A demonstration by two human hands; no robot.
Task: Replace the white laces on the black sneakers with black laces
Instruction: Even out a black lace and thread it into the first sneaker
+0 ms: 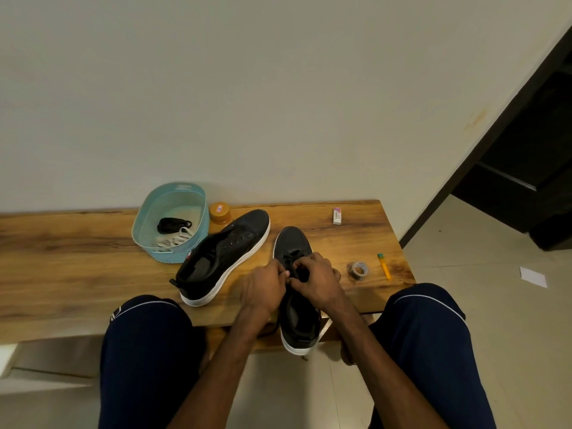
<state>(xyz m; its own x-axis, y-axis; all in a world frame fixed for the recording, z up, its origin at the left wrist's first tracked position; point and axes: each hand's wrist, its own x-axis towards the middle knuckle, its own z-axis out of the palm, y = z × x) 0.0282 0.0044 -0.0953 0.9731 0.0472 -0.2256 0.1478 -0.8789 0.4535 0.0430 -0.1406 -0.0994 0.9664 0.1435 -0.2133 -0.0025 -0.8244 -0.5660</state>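
Left hand (266, 289) and right hand (315, 283) pinch black lace (290, 257) on sneaker (291, 238) whose toe points away

light: dim, warm, even | shadows: soft | focus: hands slightly motion-blurred | edges: wide-angle bending, table (93, 258) edge curved

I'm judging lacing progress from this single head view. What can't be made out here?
- Head view: how many eyelets of the near sneaker the black lace fills. The left hand and right hand, pinching it, cover them.
- Head view: the count of white laces in the blue basket. Its near wall hides part.
- Head view: print on the white box and orange jar is too small.
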